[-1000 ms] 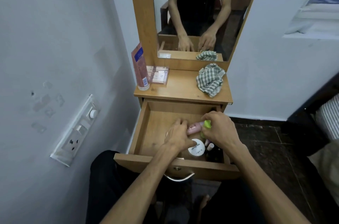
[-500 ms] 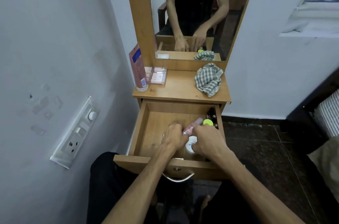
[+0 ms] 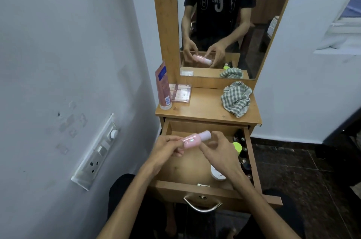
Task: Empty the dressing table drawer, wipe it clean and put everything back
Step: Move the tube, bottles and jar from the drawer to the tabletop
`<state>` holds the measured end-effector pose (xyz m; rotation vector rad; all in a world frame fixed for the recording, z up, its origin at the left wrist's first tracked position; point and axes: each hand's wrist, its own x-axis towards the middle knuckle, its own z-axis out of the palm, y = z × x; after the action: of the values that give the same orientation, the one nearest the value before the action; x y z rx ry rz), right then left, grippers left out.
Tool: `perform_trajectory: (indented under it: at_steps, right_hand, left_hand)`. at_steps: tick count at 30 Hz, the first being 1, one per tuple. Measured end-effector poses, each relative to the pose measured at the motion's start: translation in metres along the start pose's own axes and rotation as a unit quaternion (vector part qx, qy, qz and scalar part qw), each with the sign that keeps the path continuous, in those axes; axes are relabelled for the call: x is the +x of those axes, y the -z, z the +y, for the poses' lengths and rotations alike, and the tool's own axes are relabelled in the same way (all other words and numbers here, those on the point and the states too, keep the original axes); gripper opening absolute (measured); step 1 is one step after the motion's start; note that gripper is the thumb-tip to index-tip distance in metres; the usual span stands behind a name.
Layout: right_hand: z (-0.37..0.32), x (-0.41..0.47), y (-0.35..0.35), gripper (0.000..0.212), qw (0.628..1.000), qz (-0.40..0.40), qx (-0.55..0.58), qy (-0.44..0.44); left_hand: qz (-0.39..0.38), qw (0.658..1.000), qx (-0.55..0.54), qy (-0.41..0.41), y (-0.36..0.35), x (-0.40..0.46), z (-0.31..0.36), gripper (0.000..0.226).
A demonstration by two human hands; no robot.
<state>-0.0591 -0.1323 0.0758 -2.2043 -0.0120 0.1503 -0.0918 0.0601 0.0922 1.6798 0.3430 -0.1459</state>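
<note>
Both hands (image 3: 166, 150) pinch a small pink plastic bottle (image 3: 193, 141) above the open wooden drawer (image 3: 203, 186), where jars remain; emptying looks unfinished.

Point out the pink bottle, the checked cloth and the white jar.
pink bottle (image 3: 192, 140), head view, middle of its body.
checked cloth (image 3: 236, 98), head view, centre of the crumpled heap.
white jar (image 3: 215, 173), head view, visible lid.

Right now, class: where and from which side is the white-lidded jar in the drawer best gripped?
Grip the white-lidded jar by its round lid rim, from above: it sits upright on the drawer floor, and the right wrist partly covers it.
</note>
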Motion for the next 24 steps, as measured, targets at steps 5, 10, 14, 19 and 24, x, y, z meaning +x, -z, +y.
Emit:
perform_trajectory:
  at_steps: [5, 10, 14, 19, 24]
  right_hand:
    - [-0.033, 0.012, -0.004, 0.046, 0.952, -0.034, 0.304, 0.0]
    - [-0.055, 0.036, -0.014, 0.023, 0.96, 0.001, 0.277, 0.046]
    - [-0.077, 0.056, -0.018, 0.014, 0.974, 0.082, 0.182, 0.103]
    - [-0.1, 0.088, -0.03, 0.019, 0.971, 0.159, 0.081, 0.162]
    - [-0.105, 0.109, -0.051, 0.02, 0.977, 0.135, 0.036, 0.161]
  left_hand:
    - [0.001, 0.998, -0.02, -0.067, 0.009, 0.005, 0.01, 0.031]
    - [0.04, 0.989, -0.013, -0.138, 0.004, 0.027, 0.022, 0.035]
    - [0.165, 0.972, 0.019, -0.167, -0.006, 0.041, 0.026, 0.034]
    - [0.322, 0.922, 0.077, -0.202, -0.005, 0.053, 0.017, 0.043]
    - [0.334, 0.915, 0.098, -0.202, 0.01, 0.077, 0.022, 0.051]
